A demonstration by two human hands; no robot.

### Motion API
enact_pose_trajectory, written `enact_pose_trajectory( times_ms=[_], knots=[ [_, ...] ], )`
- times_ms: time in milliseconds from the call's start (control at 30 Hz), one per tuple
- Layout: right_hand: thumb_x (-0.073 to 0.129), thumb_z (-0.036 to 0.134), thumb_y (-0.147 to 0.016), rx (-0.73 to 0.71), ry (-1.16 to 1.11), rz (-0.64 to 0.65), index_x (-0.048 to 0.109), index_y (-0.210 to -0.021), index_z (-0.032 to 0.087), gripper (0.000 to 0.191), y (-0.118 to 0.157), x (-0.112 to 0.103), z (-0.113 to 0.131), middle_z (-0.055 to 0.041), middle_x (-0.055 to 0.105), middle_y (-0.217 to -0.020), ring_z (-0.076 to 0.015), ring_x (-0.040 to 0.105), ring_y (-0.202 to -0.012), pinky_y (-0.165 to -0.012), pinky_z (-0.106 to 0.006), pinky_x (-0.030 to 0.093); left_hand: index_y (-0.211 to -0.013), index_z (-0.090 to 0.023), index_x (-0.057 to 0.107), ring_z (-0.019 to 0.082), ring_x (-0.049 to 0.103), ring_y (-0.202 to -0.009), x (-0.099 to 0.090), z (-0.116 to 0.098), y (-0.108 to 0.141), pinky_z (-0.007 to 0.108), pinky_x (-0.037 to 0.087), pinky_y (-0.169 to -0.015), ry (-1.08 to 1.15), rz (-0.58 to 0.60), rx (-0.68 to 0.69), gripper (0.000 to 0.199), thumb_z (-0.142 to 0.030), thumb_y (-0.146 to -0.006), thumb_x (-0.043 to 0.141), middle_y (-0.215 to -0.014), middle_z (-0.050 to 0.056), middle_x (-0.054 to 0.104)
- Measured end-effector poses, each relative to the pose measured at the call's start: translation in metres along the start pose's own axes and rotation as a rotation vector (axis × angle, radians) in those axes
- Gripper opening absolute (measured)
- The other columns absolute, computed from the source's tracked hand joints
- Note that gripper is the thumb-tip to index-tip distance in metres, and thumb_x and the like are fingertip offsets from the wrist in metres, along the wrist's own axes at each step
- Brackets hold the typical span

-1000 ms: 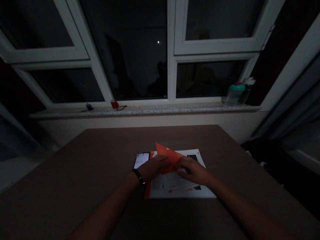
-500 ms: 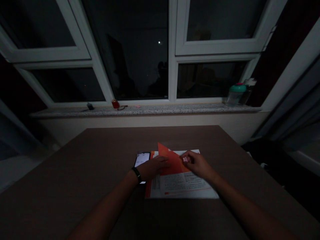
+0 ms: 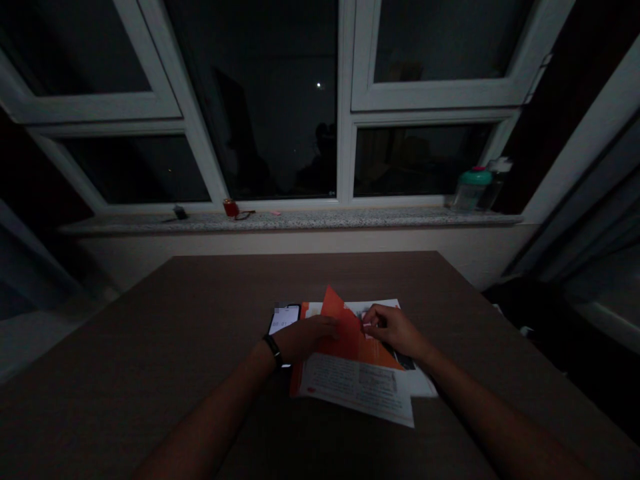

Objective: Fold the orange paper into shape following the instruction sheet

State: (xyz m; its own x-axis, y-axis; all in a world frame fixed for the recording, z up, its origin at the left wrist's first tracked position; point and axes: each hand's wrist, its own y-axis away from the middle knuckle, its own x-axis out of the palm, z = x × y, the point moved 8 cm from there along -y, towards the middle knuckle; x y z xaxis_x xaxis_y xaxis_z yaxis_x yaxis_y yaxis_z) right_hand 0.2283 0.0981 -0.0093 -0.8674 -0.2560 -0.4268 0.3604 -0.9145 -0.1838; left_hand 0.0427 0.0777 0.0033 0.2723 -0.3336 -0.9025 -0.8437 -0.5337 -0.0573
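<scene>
A printed sheet of paper (image 3: 360,390) lies askew over a booklet (image 3: 425,385) with a white cover and orange left edge. Part of the sheet is folded over, showing a red-orange face (image 3: 345,337) with a pointed tip at the far side. My left hand (image 3: 305,339), with a dark band on its wrist, grips the sheet's left side, fingers on the orange face. The thumb and fingertips of my right hand (image 3: 390,327) pinch the folded edge, where a small pinkish patch shows. A lit phone (image 3: 284,320) is partly hidden by my left hand.
The brown table (image 3: 225,287) reaches to the wall under the window. On the stone sill (image 3: 310,219) stand a small red jar (image 3: 231,207), a small dark object (image 3: 180,213) and a green-lidded bottle (image 3: 473,190), with another bottle (image 3: 496,183) beside it.
The sheet has turned clockwise, so its lower printed corner now sticks out past the booklet's near edge. Its orange tip has shifted right. Both hands have stayed nearly in place.
</scene>
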Motion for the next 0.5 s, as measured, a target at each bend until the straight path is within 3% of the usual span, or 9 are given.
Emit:
enact_pose_trajectory(
  times_ms=[133,300,500],
  knots=[
    [0.068,0.028,-0.078,-0.058,0.064,-0.060,0.065,-0.081,0.018,0.011,-0.004,-0.003,0.000,-0.0010,0.066,-0.070,-0.0150,0.059,-0.066,-0.062,-0.025,0.043,-0.119,-0.021,0.061,0.020,0.044,-0.134,-0.002,0.000,0.000,0.036,0.034,-0.113,0.028,0.008,-0.001,0.051,0.008,-0.082,0.044,-0.145,0.007,0.048],
    [0.070,0.032,-0.077,-0.025,0.094,-0.145,0.067,-0.082,0.018,0.015,-0.012,-0.009,-0.015,-0.0012,0.066,-0.073,-0.0149,0.058,-0.065,-0.060,-0.025,0.043,-0.118,-0.021,0.061,0.020,0.044,-0.134,-0.005,-0.004,0.000,0.036,0.034,-0.113,0.037,0.016,-0.023,0.049,0.008,-0.082,0.044,-0.145,0.007,0.048],
    [0.066,0.032,-0.080,-0.006,0.039,-0.085,0.066,-0.091,0.017,0.018,-0.017,-0.003,-0.024,-0.0012,0.066,-0.073,-0.0153,0.061,-0.069,-0.065,-0.025,0.046,-0.118,-0.021,0.061,0.020,0.044,-0.133,-0.005,-0.006,-0.001,0.036,0.033,-0.113,0.024,0.011,-0.013,0.050,0.008,-0.081,0.044,-0.144,0.007,0.049]
  ],
)
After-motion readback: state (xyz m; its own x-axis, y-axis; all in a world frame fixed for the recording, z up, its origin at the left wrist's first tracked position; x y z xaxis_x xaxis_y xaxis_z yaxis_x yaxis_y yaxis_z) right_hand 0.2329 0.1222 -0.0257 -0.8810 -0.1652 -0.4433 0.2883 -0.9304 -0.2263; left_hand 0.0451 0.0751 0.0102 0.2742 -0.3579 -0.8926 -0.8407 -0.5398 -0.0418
